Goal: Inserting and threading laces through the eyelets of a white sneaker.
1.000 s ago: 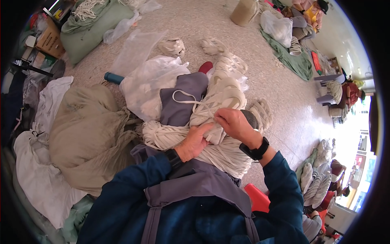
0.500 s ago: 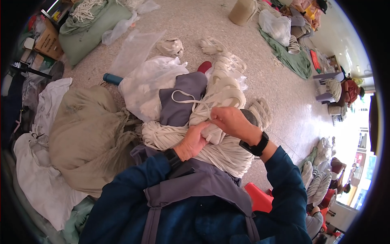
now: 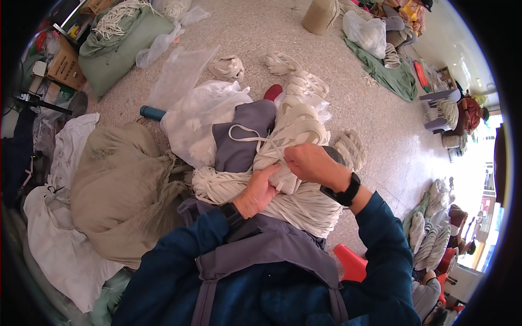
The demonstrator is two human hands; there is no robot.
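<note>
My left hand (image 3: 258, 191) is closed around a small folded bundle of off-white flat cord (image 3: 286, 182) at my lap, thumb on its upper side. Just right of it, my right hand (image 3: 314, 164) is curled into a fist with the fingertips pinched near the bundle's top; a cord end in them is mostly hidden. A loose cord loop (image 3: 243, 128) arches to the left over grey cloth (image 3: 239, 149). Under both hands lies a thick hank of the same cord (image 3: 307, 213). More looped cord (image 3: 296, 130) stretches away in front.
A white plastic bag (image 3: 190, 127) and a blue-green cylinder (image 3: 153, 113) are ahead to the left. Beside me at left sits a large tan sack (image 3: 119, 190). A red plastic object (image 3: 350, 263) is near my right elbow. Farther off, people work among cord bundles at right.
My right fist has shifted slightly right, its fingers curled tighter. The left hand keeps its hold on the bundle. The whole view has turned a little.
</note>
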